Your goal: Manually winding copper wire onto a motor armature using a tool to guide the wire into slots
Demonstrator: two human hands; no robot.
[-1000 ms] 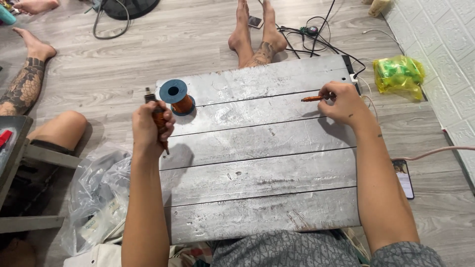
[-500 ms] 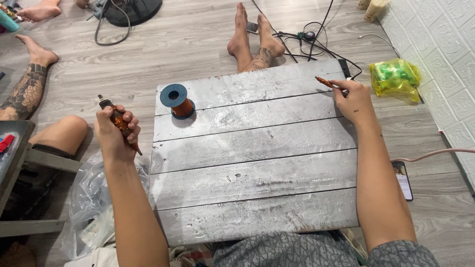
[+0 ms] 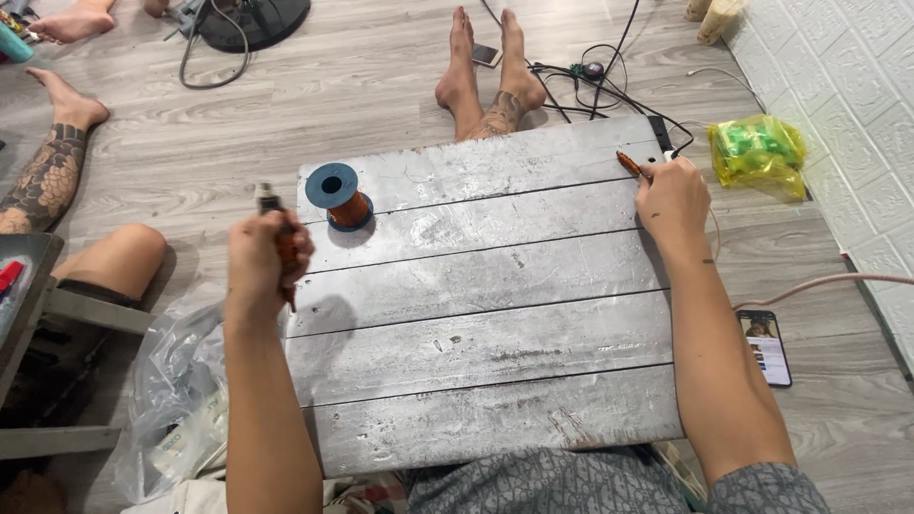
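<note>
My left hand (image 3: 268, 259) is closed around a small tool with an orange-brown handle and a grey metal tip that points up, held over the left edge of a grey plank board (image 3: 476, 295). Just right of that hand, a spool of copper wire (image 3: 339, 195) with blue flanges stands on the board's far left corner. My right hand (image 3: 672, 197) rests at the far right corner and grips a thin orange-brown stick-shaped tool (image 3: 628, 163) that points away to the upper left.
Another person's bare feet (image 3: 487, 71) lie just beyond the board, beside a phone and tangled black cables (image 3: 600, 81). A yellow-green bag (image 3: 757, 152) sits by the white wall. Another phone (image 3: 767, 346) and a clear plastic bag (image 3: 176, 400) lie on the floor. A tattooed leg (image 3: 48, 171) is at left.
My left hand swung out past the board's left edge, then came back toward it with the tool. My right hand slid with its stick tool toward the far right corner.
</note>
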